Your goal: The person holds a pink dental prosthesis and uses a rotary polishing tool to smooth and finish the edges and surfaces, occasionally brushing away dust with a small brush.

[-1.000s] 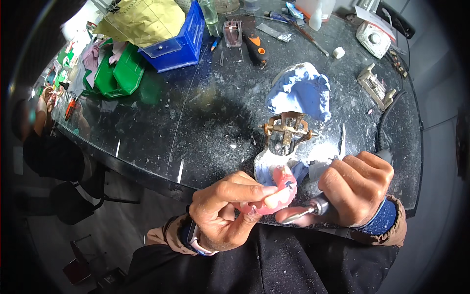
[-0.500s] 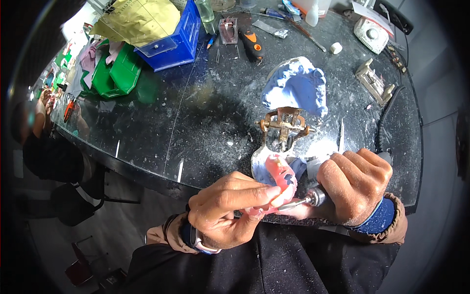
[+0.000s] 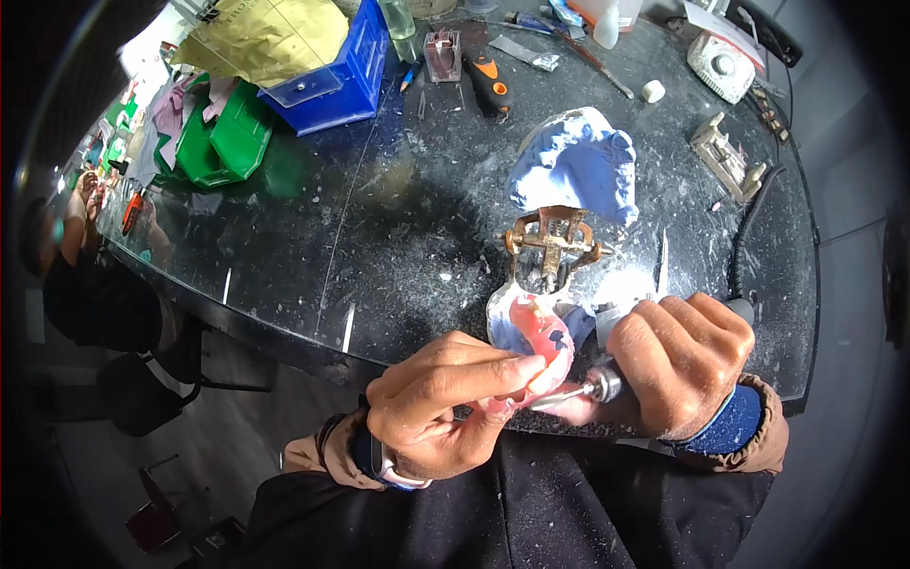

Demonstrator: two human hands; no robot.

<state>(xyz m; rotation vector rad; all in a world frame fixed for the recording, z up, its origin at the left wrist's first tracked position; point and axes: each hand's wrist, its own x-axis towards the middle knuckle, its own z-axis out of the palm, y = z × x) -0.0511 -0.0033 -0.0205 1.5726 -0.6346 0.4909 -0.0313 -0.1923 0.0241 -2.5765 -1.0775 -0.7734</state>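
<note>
My left hand [image 3: 441, 408] pinches a pink denture base [image 3: 543, 337] with a dark patch on it, held near the bench's front edge. My right hand [image 3: 678, 360] is closed round a metal rotary handpiece [image 3: 603, 383], its pale bur at or against the lower part of the denture; whether they touch I cannot tell. Behind the denture stands a brass-coloured articulator [image 3: 555, 248], its lower blue-and-white plaster cast partly hidden by the denture. The upper blue plaster cast [image 3: 572, 161] tilts open at the back. A thin pale blade-like tool [image 3: 663, 261] lies right of the articulator.
Blue bin [image 3: 327, 100] with yellow paper, green bins [image 3: 227, 142], an orange-and-black tool [image 3: 491, 83] and brushes stand or lie at the back. Right: a second articulator [image 3: 725, 161], control box [image 3: 720, 68], coiled cable [image 3: 744, 237]. A co-worker [image 3: 95, 294] sits at the far left.
Since a second ago the denture has turned more upright, its upper end rising, and the handpiece's tip has moved up to its lower part. Over the last half second both hands shifted only slightly.
</note>
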